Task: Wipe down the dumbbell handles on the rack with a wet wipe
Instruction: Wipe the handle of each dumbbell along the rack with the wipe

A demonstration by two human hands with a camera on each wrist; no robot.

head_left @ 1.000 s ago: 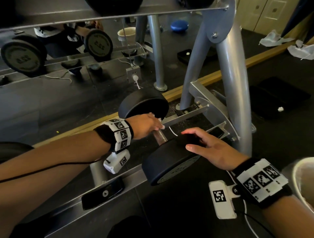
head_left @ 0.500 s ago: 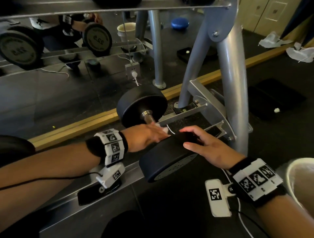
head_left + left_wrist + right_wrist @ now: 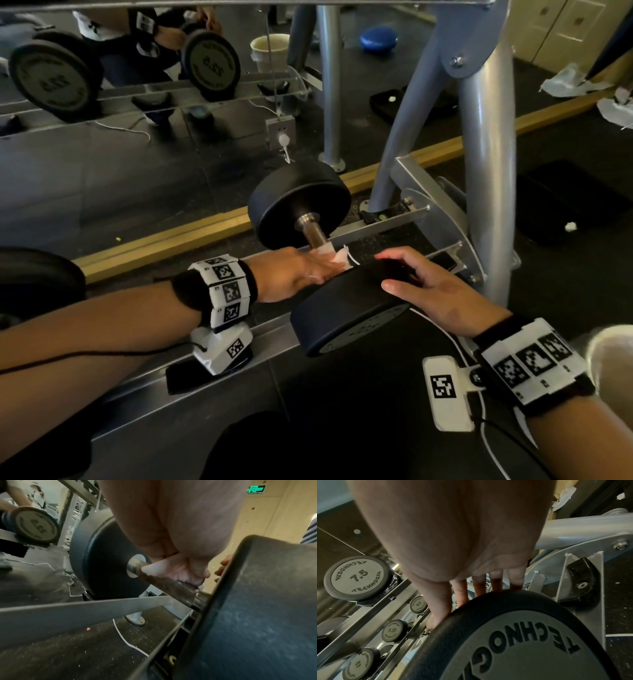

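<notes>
While the black round-headed dumbbell (image 3: 329, 274) is lying on the grey metal rack (image 3: 267, 332), left hand (image 3: 291, 274) is gripping a white wet wipe (image 3: 337, 255) around its rough knurled handle (image 3: 164, 584); right hand (image 3: 435, 291) is resting flat-fingered on the near head's smooth rim.

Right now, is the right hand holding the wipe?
No, the right hand lies with straight fingers on the near dumbbell head, while the left hand holds the wet wipe on the handle.

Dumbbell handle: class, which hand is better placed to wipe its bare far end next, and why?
Left. The left hand already holds the wet wipe round the handle, just below the bare stretch. The right hand rests on the near weight head, steadying it.
</notes>
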